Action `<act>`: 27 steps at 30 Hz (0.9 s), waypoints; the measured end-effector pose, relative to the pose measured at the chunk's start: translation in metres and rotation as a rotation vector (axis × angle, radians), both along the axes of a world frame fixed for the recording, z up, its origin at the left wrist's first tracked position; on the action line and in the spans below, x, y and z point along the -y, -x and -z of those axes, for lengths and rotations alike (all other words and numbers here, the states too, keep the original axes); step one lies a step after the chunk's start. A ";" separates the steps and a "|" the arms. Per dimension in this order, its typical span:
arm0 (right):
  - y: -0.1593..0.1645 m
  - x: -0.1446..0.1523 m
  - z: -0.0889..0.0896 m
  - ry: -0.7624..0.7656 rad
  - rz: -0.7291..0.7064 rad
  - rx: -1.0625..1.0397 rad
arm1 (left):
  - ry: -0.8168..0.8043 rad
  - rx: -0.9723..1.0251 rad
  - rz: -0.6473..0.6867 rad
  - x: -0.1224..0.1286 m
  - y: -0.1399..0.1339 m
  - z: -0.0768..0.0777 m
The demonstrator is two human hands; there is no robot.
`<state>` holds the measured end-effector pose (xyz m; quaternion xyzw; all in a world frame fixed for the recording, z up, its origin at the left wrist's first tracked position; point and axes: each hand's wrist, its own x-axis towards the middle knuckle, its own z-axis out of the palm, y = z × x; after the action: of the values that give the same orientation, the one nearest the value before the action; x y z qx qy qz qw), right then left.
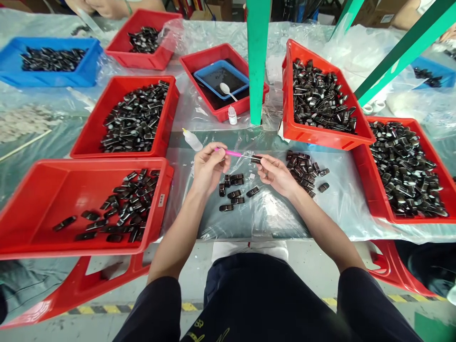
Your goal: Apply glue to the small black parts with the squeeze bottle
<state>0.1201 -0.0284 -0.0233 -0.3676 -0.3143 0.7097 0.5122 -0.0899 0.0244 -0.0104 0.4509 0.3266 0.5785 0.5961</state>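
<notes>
My left hand [211,167] pinches a pink-handled tool [233,153] with a thin metal shaft pointing right. In my right hand [276,175] is a small glossy black part [255,159], held between thumb and fingers. The tool's thin end reaches the part's left side; whether it touches cannot be made out. Several loose black parts [235,194] lie on the plastic-covered table below my hands. A pile of similar black parts [302,171] sits just right of my right hand. Behind my left hand lies a squeeze bottle [193,140] with a yellow tip.
Red bins of black parts stand on the left [162,209] and right [383,209]. A green post [258,61] rises ahead, near a small white-capped bottle [232,115] and a blue tray [203,76] with a white spoon [225,88]. Other people's arms [110,7] show at the far side.
</notes>
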 end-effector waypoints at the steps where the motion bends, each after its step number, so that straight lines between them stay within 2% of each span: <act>1: 0.000 0.000 0.000 -0.006 -0.003 0.011 | 0.039 0.059 -0.012 0.000 0.000 -0.002; 6: 0.000 -0.002 0.007 -0.056 -0.002 0.111 | 0.088 0.158 -0.125 -0.004 0.004 -0.009; 14: 0.007 -0.003 0.026 -0.216 0.025 0.323 | -0.172 -0.025 -0.335 -0.001 0.001 -0.003; 27: 0.007 -0.001 0.025 -0.230 -0.015 0.362 | -0.309 -0.164 -0.317 -0.002 0.000 0.004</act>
<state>0.1130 -0.0270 -0.0478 -0.4260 -0.4829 0.5951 0.4808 -0.0901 0.0261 -0.0141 0.5253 0.3483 0.6695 0.3930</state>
